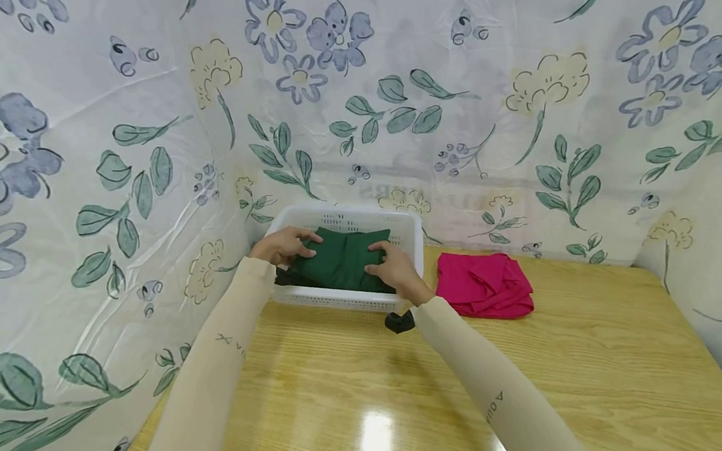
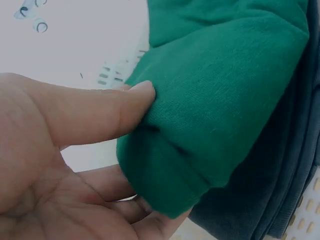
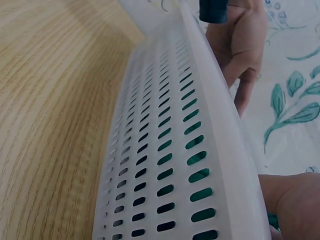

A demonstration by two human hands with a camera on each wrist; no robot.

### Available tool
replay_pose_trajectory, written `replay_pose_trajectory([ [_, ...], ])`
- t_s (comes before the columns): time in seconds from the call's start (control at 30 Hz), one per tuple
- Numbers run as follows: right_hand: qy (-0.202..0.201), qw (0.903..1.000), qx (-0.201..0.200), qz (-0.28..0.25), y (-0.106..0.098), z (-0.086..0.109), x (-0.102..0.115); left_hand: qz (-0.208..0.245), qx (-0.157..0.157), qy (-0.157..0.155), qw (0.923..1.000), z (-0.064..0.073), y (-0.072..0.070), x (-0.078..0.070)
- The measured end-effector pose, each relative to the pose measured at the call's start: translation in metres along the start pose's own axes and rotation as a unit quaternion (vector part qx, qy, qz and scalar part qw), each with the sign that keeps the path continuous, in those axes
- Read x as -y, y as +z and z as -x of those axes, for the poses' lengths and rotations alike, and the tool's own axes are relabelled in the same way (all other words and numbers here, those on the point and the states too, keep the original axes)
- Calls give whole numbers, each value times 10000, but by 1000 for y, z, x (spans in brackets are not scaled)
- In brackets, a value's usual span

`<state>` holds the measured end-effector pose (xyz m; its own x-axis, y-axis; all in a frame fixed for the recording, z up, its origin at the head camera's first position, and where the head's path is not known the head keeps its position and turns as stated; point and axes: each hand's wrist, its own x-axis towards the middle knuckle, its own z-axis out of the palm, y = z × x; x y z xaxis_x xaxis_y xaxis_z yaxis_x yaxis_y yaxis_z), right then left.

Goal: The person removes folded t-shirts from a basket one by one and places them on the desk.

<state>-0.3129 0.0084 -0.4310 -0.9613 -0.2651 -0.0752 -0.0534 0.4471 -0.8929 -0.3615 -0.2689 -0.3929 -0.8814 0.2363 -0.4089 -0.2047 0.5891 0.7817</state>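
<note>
A folded green cloth (image 1: pixel 341 258) lies in a white perforated plastic basket (image 1: pixel 334 297). My left hand (image 1: pixel 284 246) holds its left end; in the left wrist view the thumb (image 2: pixel 115 107) presses on top while fingers curl beneath the fold. At the opposite end, my right hand (image 1: pixel 397 271) grips the cloth's right edge with thumb and fingers. Dark folded fabric (image 2: pixel 260 185) sits in the basket beside and below the green cloth. From the right wrist, the basket wall (image 3: pixel 160 135) hides most of the cloth, with green showing through its slots.
A folded crimson cloth (image 1: pixel 485 283) lies on the wooden table (image 1: pixel 345 364), right of the basket. A floral curtain (image 1: pixel 391 113) rises behind the basket and along the left side. Below the right wrist is a small black object (image 1: pixel 399 322), apparently the wrist camera.
</note>
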Motion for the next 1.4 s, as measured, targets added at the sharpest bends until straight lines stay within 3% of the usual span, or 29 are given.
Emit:
replay_pose_trajectory([
  [0.4, -184, 9992, -352, -18, -3, 5, 4, 273, -86, 257, 9993, 4, -1, 0],
  [0.63, -572, 9964, -526, 344, -12, 9, 4, 358, -87, 732, 9966, 8, -3, 3],
  [0.8, -709, 9959, -562, 0, -20, 11, 5, 252, -57, 1090, 9937, 11, -4, 0],
  [0.97, -769, 9953, -486, -320, -29, 13, 5, 265, 27, 1194, 9925, 17, -4, -4],
  [1.2, -846, 9952, -412, -261, -40, 16, 2, 812, 360, 1259, 9881, 19, -3, -9],
  [1.4, -860, 9951, -435, -238, -49, 21, 1, 1057, 364, 1373, 9842, 22, 0, -14],
])
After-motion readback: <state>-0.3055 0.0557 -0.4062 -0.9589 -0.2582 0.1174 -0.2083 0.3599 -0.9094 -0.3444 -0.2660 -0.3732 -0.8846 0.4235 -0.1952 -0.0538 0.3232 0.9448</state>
